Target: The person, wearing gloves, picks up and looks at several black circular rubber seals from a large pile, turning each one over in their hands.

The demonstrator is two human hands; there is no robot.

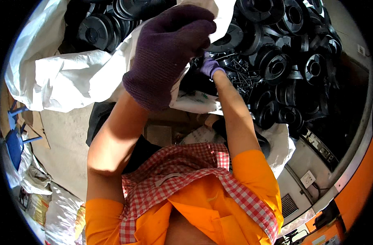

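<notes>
My left hand (170,53), in a dark purple knitted glove, is raised close to the view. Its fingers are curled closed, and what they hold, if anything, is hidden. Behind it runs the edge of a white woven sack (78,77) with black plastic spools (96,32) inside. My right hand (211,66), in a purple glove, reaches down at the edge of a heap of thin black plastic pieces (239,75). Shadow and the sack edge hide its fingers. Many more black flanged spools (275,67) are piled to its right.
Below my right hand lies a white sack fold (196,102). A wall socket (308,179) is on a grey panel at the right, beside an orange surface (360,190). At the left stand a blue frame (15,149) and several stuffed bags (62,216) on the floor.
</notes>
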